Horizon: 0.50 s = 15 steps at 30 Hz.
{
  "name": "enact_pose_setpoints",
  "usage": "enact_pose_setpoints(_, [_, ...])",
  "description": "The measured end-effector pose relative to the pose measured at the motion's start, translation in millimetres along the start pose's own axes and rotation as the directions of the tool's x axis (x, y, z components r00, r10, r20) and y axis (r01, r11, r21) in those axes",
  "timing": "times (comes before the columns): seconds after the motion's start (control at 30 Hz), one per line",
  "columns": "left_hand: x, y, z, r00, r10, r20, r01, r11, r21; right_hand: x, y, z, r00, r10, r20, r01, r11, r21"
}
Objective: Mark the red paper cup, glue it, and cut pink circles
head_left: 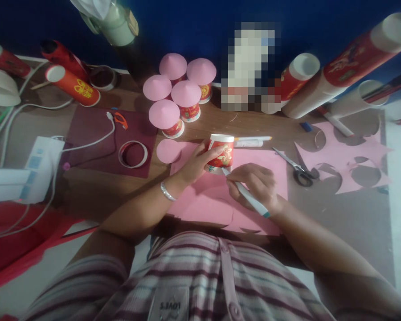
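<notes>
My left hand (pixel 195 164) presses a red and white paper cup (pixel 221 153) upside down on a pink paper sheet (pixel 254 169), fingers wrapped round its side. My right hand (pixel 254 185) grips a white pen with a teal end (pixel 250 198), its tip at the cup's base on the sheet. A cut pink paper disc (pixel 168 150) lies left of the cup. Behind it stand several cups topped with pink paper cones (pixel 178 96).
Scissors (pixel 296 167) lie right of the sheet, beside pink paper with round holes cut out (pixel 344 156). A white marker (pixel 252 141) lies behind the cup. A tape ring (pixel 132 154), orange cutter (pixel 120 119), cables and a power strip (pixel 36 167) sit at left. Cup stacks (pixel 341 67) lean at back right.
</notes>
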<state>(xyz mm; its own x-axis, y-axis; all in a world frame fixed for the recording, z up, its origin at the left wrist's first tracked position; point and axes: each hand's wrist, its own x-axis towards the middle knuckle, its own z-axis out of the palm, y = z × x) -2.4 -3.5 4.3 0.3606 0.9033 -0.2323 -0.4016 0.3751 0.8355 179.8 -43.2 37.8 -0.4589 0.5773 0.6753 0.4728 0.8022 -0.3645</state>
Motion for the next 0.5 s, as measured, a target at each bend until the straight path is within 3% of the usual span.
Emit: enact_pose_setpoints(0.5, [-2.0, 5.0, 2.6, 0.999, -0.033, 0.002, 0.033, 0.998, -0.054, -0.7, 4.1, -0.3, 0.999, 0.024, -0.037, -0.025, 0.999, -0.027])
